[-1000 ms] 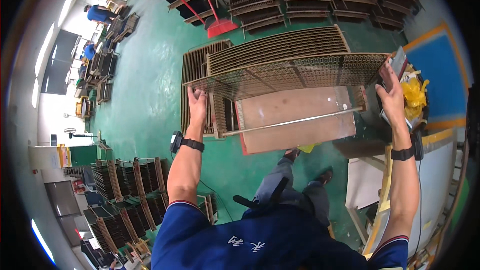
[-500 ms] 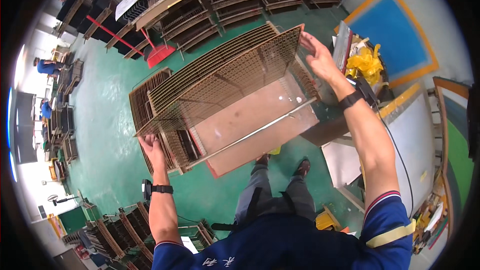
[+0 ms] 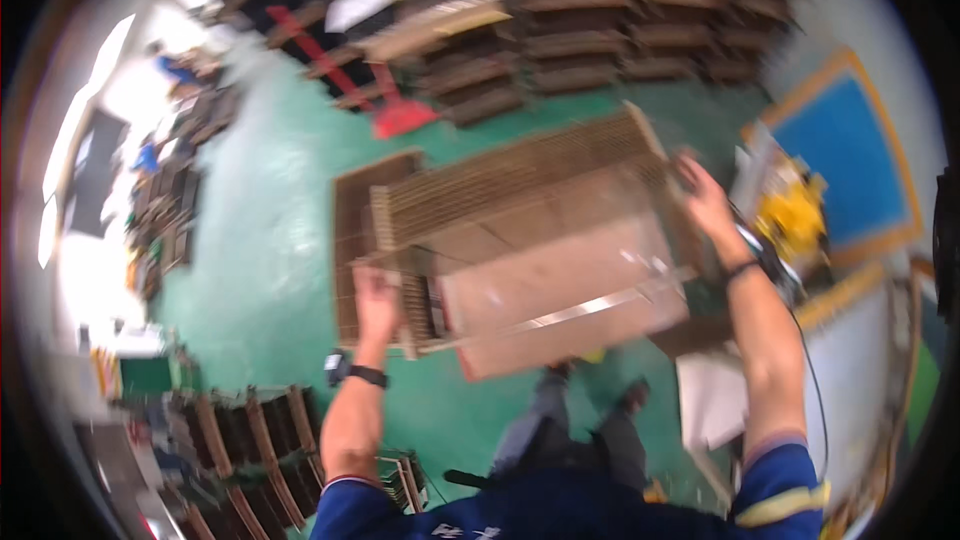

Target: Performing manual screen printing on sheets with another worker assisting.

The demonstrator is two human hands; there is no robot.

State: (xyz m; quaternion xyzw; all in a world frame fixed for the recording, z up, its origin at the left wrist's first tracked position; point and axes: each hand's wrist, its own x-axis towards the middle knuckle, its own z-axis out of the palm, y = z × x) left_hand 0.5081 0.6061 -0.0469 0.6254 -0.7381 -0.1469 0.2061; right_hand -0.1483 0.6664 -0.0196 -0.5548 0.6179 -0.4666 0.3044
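Two hands carry one wire-mesh cage (image 3: 520, 240) between them, held up before the chest; left hand (image 3: 375, 302) is closed around its near lower corner, right hand (image 3: 705, 202) grips the far upper end; its long axis runs hand to hand, tilted up rightward; both equally engaged.

Motion blur smears the slatted wooden crate (image 3: 520, 230), hiding how either hand's fingers grip it.

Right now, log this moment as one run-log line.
left hand: gripping near-left edge of slatted wooden crate | right hand: gripping its far-right end | crate: lifted above green floor | view: blurred
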